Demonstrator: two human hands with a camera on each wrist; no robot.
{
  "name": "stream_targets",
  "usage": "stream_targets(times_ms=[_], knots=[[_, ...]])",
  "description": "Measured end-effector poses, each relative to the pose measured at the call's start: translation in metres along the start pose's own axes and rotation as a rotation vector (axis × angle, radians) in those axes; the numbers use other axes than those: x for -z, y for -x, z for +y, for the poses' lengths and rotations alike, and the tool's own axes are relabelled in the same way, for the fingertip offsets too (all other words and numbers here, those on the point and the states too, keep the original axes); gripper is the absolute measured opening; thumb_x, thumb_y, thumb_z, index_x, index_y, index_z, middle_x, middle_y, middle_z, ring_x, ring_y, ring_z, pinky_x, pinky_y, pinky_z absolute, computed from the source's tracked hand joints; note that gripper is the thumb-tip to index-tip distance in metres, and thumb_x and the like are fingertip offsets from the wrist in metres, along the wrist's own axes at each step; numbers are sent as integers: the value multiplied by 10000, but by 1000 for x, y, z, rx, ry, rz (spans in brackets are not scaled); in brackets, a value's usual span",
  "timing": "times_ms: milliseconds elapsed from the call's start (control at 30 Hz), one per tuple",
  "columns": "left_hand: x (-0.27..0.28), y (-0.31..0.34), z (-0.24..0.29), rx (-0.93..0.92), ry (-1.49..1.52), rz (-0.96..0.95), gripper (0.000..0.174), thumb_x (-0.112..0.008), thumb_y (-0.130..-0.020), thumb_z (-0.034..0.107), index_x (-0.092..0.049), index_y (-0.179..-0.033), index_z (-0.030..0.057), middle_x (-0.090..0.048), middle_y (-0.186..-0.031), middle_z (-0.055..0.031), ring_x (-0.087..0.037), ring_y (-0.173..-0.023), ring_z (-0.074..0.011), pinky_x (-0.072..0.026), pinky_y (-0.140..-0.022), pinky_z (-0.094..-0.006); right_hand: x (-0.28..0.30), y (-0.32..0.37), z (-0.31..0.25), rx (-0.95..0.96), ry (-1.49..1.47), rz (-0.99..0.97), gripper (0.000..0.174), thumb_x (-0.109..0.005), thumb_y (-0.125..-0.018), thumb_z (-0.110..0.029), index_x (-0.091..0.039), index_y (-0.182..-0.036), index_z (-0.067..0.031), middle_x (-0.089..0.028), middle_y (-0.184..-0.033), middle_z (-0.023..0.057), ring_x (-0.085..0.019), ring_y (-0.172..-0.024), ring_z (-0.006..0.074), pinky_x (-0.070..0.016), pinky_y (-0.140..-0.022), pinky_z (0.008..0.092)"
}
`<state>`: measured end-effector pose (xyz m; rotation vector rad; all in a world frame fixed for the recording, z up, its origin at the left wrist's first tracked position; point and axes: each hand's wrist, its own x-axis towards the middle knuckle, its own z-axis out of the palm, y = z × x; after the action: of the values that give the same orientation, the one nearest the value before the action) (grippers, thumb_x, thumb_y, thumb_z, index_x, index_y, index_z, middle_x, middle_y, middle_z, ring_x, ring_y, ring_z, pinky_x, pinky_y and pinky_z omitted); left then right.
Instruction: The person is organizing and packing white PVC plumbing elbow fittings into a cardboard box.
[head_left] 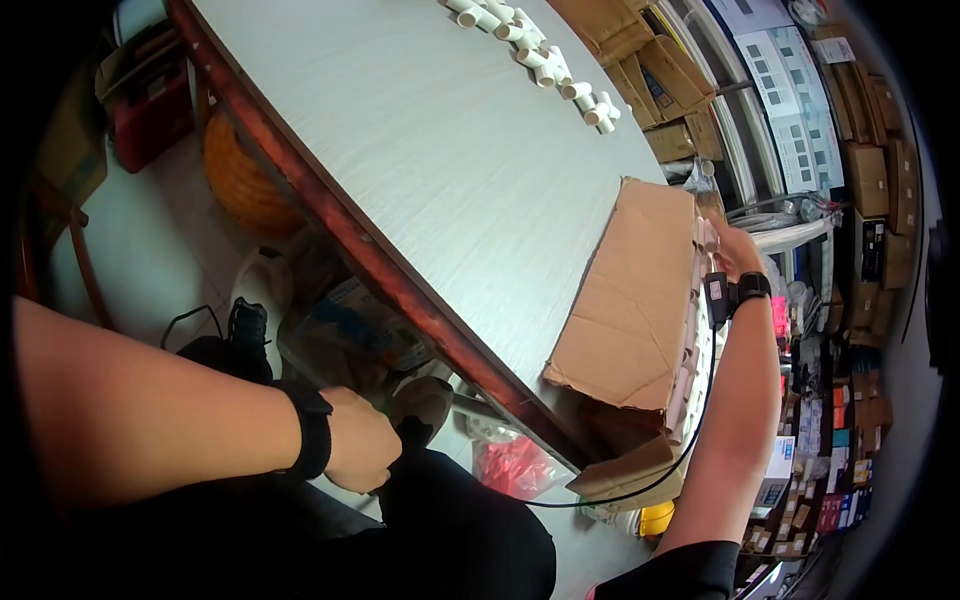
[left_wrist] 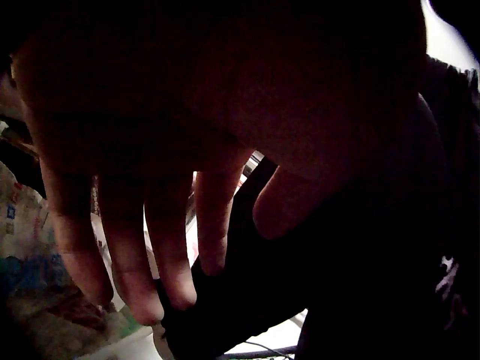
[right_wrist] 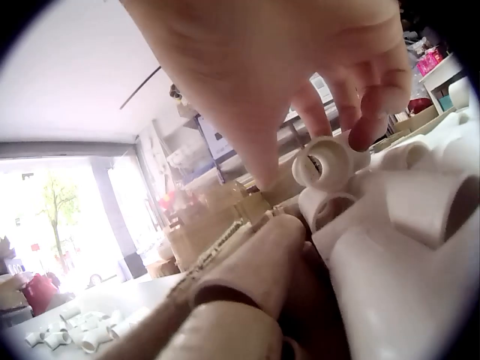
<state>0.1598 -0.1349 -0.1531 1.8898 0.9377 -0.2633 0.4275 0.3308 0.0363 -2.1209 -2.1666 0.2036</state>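
Observation:
My right hand (head_left: 738, 250) reaches over the far side of a cardboard box (head_left: 640, 290) on the table. Seen from the right wrist, the bent fingers of that hand (right_wrist: 300, 82) curl over the end of a white pipe fitting (right_wrist: 326, 163), while the thumb points down to its left. More white fittings (right_wrist: 390, 277) lie under and beside it in the box. My left hand (head_left: 360, 440) hangs over my legs, away from the table. Its fingers droop loosely, with nothing held, in the dark left wrist view (left_wrist: 157, 232).
Several white fittings (head_left: 540, 65) lie in a cluster on the grey tabletop (head_left: 430, 170). A cable (head_left: 600, 503) runs from the right wrist past the box. Cardboard boxes (head_left: 660, 80) stand beyond the table, and an orange coil (head_left: 240, 175) lies below it.

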Motion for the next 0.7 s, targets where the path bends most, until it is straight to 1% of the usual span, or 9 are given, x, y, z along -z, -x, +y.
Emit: stream_targets(times_ms=[100, 200, 267, 300, 367, 400, 467, 533, 700], knots=[[4, -1, 3, 6, -23, 14, 377, -467, -943, 348, -661, -1077, 53, -687, -1026, -197, -653, -986, -375, -508, -855, -488, 7, 3, 6, -11, -94, 69, 661, -547, -851, -642, -629, -792, 12, -530, -566, 56, -479, -431, 151, -373, -386, 305], [7, -2, 8, -28, -48, 42, 377, -465, -945, 352, -662, -1076, 58, -687, -1024, -195, -653, -989, -372, -506, -859, -489, 16, -45, 49, 219, -17, -75, 600, -535, -886, -589, -621, -789, -4, -536, -574, 60, -462, -419, 153, -366, -380, 317], [8, -2, 15, -21, -80, 52, 379, -455, -950, 354, -663, -1078, 64, -685, -1029, -199, -647, -1004, -373, -500, -873, -491, 8, 3, 21, 77, -143, -13, 501, -553, -913, -484, -613, -808, 2, -525, -579, 48, -474, -435, 147, -362, -382, 332], [8, -2, 16, -20, -91, 54, 379, -454, -950, 355, -663, -1073, 64, -686, -1028, -195, -646, -1004, -371, -500, -871, -490, 8, -9, 31, 307, -29, -66, 453, -575, -903, -448, -619, -813, -6, -532, -592, 41, -479, -446, 140, -359, -384, 321], [7, -2, 19, -20, -107, 80, 377, -456, -947, 356, -665, -1065, 65, -687, -1026, -187, -646, -1000, -368, -501, -867, -486, 10, 4, 21, 332, -13, -67, 371, -604, -888, -382, -630, -821, -18, -549, -619, 31, -496, -468, 130, -359, -391, 306], [5, -3, 19, -25, -115, 102, 375, -458, -945, 356, -667, -1061, 67, -688, -1024, -183, -646, -995, -367, -502, -865, -483, 9, 32, 8, 124, -118, -22, 336, -610, -883, -352, -636, -825, -22, -559, -632, 28, -507, -479, 129, -361, -395, 301], [7, -1, 21, -29, -129, 132, 369, -463, -938, 357, -670, -1052, 74, -690, -1021, -175, -647, -988, -364, -503, -861, -478, 7, 32, 8, 138, -150, -31, 315, -646, -857, -327, -679, -873, -14, -576, -629, 25, -521, -490, 125, -364, -402, 296], [9, 0, 22, -27, -141, 143, 361, -468, -931, 359, -675, -1043, 85, -691, -1018, -166, -649, -982, -359, -503, -859, -474, 9, 33, 4, 125, -54, -88, 303, -663, -861, -335, -658, -1004, -68, -581, -751, -7, -530, -575, 90, -382, -459, 257], [13, 0, 16, -15, -143, 184, 349, -474, -923, 365, -679, -1030, 103, -693, -1016, -154, -650, -984, -347, -501, -862, -466, 3, 27, 12, 159, -95, -50, 271, -669, -863, -267, -685, -998, -32, -553, -644, -13, -499, -491, 75, -308, -387, 234]])
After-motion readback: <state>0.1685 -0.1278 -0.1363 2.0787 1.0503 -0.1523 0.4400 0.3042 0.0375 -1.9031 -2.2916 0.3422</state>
